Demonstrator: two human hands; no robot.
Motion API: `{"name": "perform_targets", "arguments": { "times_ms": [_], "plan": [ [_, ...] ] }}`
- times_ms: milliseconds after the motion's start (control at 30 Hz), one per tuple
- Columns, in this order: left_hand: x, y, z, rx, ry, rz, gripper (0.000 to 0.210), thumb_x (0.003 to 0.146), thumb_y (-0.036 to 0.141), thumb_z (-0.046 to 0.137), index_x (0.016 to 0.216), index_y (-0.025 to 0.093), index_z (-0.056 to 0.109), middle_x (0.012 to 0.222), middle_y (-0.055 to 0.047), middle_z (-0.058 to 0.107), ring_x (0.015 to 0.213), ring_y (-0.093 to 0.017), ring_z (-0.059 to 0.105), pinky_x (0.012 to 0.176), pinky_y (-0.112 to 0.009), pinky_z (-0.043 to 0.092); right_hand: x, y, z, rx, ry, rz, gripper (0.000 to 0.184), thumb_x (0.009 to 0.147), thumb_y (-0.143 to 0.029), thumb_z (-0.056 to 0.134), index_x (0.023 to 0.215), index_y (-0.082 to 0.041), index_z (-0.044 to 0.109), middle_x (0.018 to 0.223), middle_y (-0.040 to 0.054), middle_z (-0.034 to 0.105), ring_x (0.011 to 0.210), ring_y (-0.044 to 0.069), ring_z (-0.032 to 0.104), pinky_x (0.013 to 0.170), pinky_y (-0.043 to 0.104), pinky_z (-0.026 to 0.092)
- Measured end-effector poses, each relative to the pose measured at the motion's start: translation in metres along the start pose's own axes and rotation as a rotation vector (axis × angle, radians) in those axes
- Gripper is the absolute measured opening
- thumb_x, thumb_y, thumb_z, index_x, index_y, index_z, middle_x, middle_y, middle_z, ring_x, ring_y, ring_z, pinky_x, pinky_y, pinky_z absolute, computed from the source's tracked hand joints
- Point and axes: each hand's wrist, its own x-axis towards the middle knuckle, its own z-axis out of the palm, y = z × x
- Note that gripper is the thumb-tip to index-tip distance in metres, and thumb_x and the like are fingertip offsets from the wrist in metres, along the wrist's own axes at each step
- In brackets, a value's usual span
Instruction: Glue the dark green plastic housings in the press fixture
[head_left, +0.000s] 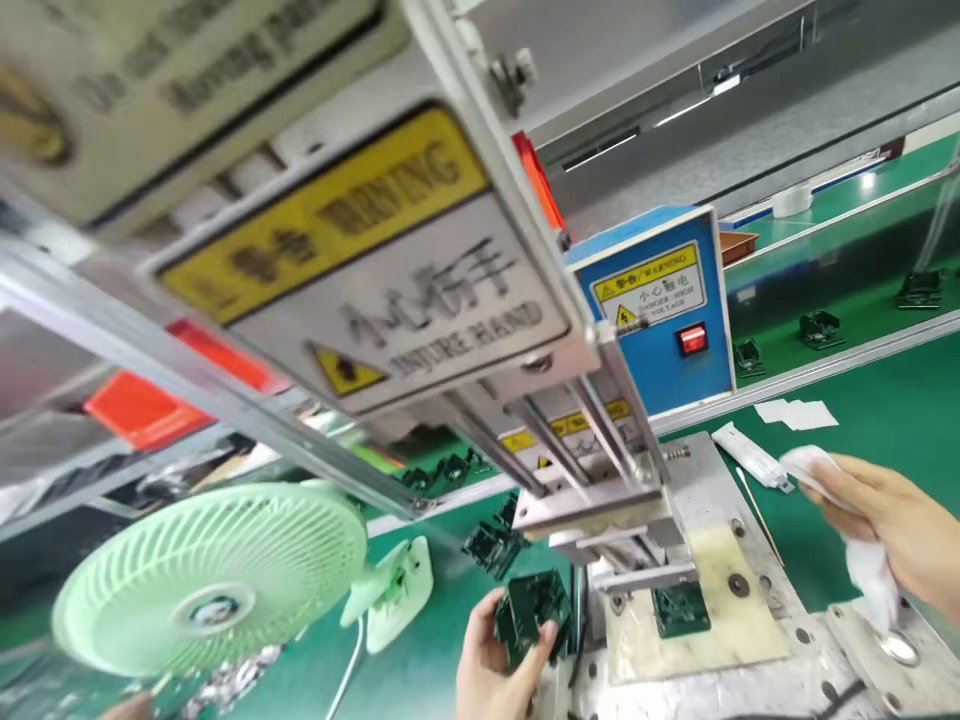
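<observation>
My left hand (495, 665) grips a dark green plastic housing (534, 612) between thumb and fingers, just left of the press base. Pinched in my right hand (892, 515) is a crumpled white wipe (814, 468), with more of it hanging below the fingers. Under the head of the press (615, 580), another dark green part (681, 612) sits on a cream-coloured pad (731, 600). More dark parts (491, 548) lie on the green bench behind my left hand. A white tube (750, 455) and a thin wooden stick (759, 515) lie near my right hand.
A pale green fan (210, 590) stands at left, a blue control box (652, 310) behind the press. The warning-labelled press frame (375, 280) hangs close overhead. White paper pieces (799, 413) lie at right; a conveyor (840, 350) carries several dark parts. Another person's hand (127, 706) shows at lower left.
</observation>
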Motion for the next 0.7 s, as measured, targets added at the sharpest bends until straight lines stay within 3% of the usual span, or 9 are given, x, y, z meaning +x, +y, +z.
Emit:
{"name": "perform_targets", "arguments": {
  "times_ms": [100, 200, 333, 433, 467, 533, 600, 667, 700],
  "plan": [
    [-0.010, -0.003, -0.005, -0.051, -0.003, -0.057, 0.078, 0.054, 0.058, 0.090, 0.112, 0.021, 0.052, 0.079, 0.002, 0.064, 0.049, -0.010, 0.051, 0.041, -0.020, 0.042, -0.062, 0.021, 0.012, 0.312, 0.016, 0.181, 0.048, 0.072, -0.077, 0.069, 0.069, -0.029, 0.068, 0.050, -0.0020, 0.031, 0.045, 0.013, 0.021, 0.045, 0.033, 0.021],
    [-0.030, -0.002, -0.021, -0.076, -0.111, 0.043, 0.067, 0.058, 0.050, 0.091, 0.107, 0.020, 0.056, 0.089, -0.002, 0.066, 0.068, -0.015, 0.062, 0.060, -0.024, 0.054, -0.108, 0.037, 0.027, 0.300, -0.064, 0.231, 0.049, 0.077, -0.075, 0.066, 0.072, -0.026, 0.070, 0.048, -0.0023, 0.033, 0.042, 0.012, 0.027, 0.046, 0.031, 0.027],
    [-0.062, 0.006, -0.038, -0.187, -0.668, 0.352, 0.059, 0.061, 0.054, 0.089, 0.101, 0.020, 0.064, 0.093, -0.006, 0.066, 0.080, -0.019, 0.065, 0.071, -0.029, 0.057, -0.146, 0.032, 0.035, 0.116, -0.408, 0.242, 0.049, 0.083, -0.073, 0.062, 0.085, -0.024, 0.072, 0.061, 0.0019, 0.051, 0.046, 0.014, 0.040, 0.046, 0.030, 0.033],
    [-0.076, 0.018, -0.031, -0.321, -0.957, 0.481, 0.072, 0.051, 0.059, 0.094, 0.105, 0.022, 0.064, 0.112, -0.013, 0.067, 0.095, -0.025, 0.070, 0.081, -0.036, 0.061, -0.152, 0.014, 0.042, -0.012, -0.606, 0.196, 0.045, 0.076, -0.077, 0.063, 0.091, -0.035, 0.073, 0.073, 0.0040, 0.058, 0.055, 0.022, 0.050, 0.049, 0.038, 0.043],
    [-0.077, 0.022, -0.025, -0.353, -1.057, 0.494, 0.074, 0.048, 0.059, 0.096, 0.103, 0.022, 0.063, 0.121, -0.015, 0.066, 0.103, -0.028, 0.071, 0.086, -0.040, 0.061, -0.151, 0.009, 0.046, -0.039, -0.688, 0.182, 0.045, 0.073, -0.079, 0.063, 0.089, -0.038, 0.073, 0.075, 0.0046, 0.060, 0.060, 0.026, 0.054, 0.054, 0.043, 0.049],
    [-0.078, 0.028, -0.012, -0.403, -1.257, 0.528, 0.072, 0.044, 0.058, 0.098, 0.097, 0.022, 0.065, 0.134, -0.018, 0.064, 0.118, -0.034, 0.069, 0.097, -0.045, 0.060, -0.150, 0.000, 0.055, -0.077, -0.849, 0.153, 0.046, 0.070, -0.083, 0.064, 0.083, -0.039, 0.074, 0.086, 0.0065, 0.064, 0.085, 0.036, 0.062, 0.081, 0.053, 0.056],
    [-0.078, 0.030, 0.001, -0.423, -1.361, 0.584, 0.069, 0.040, 0.058, 0.099, 0.090, 0.022, 0.066, 0.134, -0.016, 0.066, 0.126, -0.036, 0.066, 0.108, -0.048, 0.054, -0.150, -0.004, 0.063, -0.125, -0.930, 0.148, 0.044, 0.075, -0.080, 0.063, 0.080, -0.037, 0.075, 0.104, 0.0078, 0.067, 0.121, 0.042, 0.054, 0.113, 0.059, 0.040],
    [-0.079, 0.028, 0.010, -0.409, -1.379, 0.654, 0.069, 0.039, 0.060, 0.099, 0.088, 0.023, 0.067, 0.122, -0.015, 0.072, 0.119, -0.035, 0.070, 0.116, -0.051, 0.046, -0.153, -0.006, 0.067, -0.154, -0.931, 0.162, 0.043, 0.082, -0.074, 0.061, 0.081, -0.035, 0.076, 0.113, 0.0088, 0.065, 0.142, 0.042, 0.037, 0.125, 0.060, 0.020],
    [-0.080, 0.026, 0.013, -0.396, -1.378, 0.687, 0.071, 0.039, 0.061, 0.098, 0.090, 0.023, 0.068, 0.115, -0.014, 0.075, 0.112, -0.034, 0.073, 0.118, -0.053, 0.044, -0.154, -0.007, 0.068, -0.145, -0.930, 0.181, 0.043, 0.084, -0.073, 0.060, 0.081, -0.033, 0.075, 0.115, 0.0094, 0.063, 0.144, 0.041, 0.034, 0.125, 0.060, 0.018]
  ]
}}
